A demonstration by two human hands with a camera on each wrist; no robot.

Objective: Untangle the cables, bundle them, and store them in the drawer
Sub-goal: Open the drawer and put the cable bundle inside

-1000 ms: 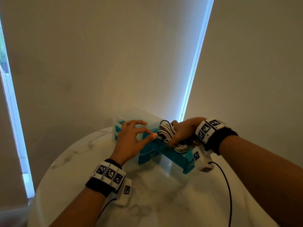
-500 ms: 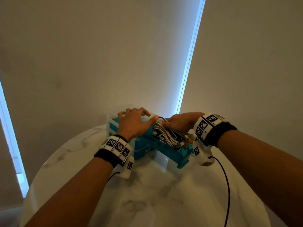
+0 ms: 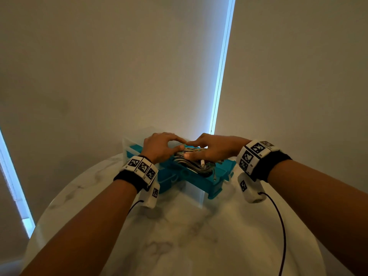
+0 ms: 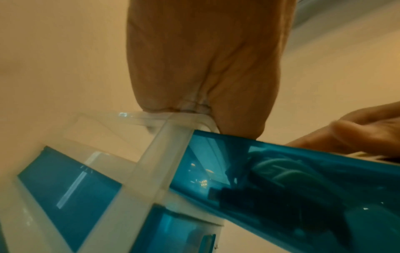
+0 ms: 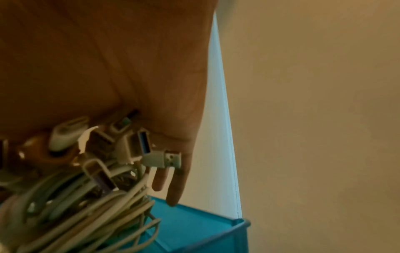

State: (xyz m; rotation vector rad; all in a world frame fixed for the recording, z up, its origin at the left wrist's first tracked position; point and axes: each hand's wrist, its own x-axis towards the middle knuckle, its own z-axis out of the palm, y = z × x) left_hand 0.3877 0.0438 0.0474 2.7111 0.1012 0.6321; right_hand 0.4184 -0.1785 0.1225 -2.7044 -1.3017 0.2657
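Note:
A small clear drawer unit (image 3: pixel 131 152) (image 4: pixel 151 171) stands at the far side of the table. Its top teal drawer (image 3: pixel 215 184) (image 4: pixel 281 162) (image 5: pixel 194 227) is pulled out toward me. A bundle of white cables (image 3: pixel 191 166) (image 5: pixel 86 205) lies in the drawer, its USB plugs (image 5: pixel 160 157) sticking up under my palm. My right hand (image 3: pixel 215 150) (image 5: pixel 86 59) lies flat on the bundle with straight fingers. My left hand (image 3: pixel 159 148) (image 4: pixel 205 68) rests on top of the unit, its thumb reaching toward the cables. It holds nothing.
The unit sits on a round white marble table (image 3: pixel 179 236) close to a beige wall. Lower teal drawers (image 3: pixel 167 182) are shut. A bright blind gap (image 3: pixel 221 76) runs up behind. A thin black wire (image 3: pixel 278 226) hangs from my right wrist.
My right hand has lowered the cable bundle into the drawer and flattened over it. My left hand has moved up onto the top of the unit.

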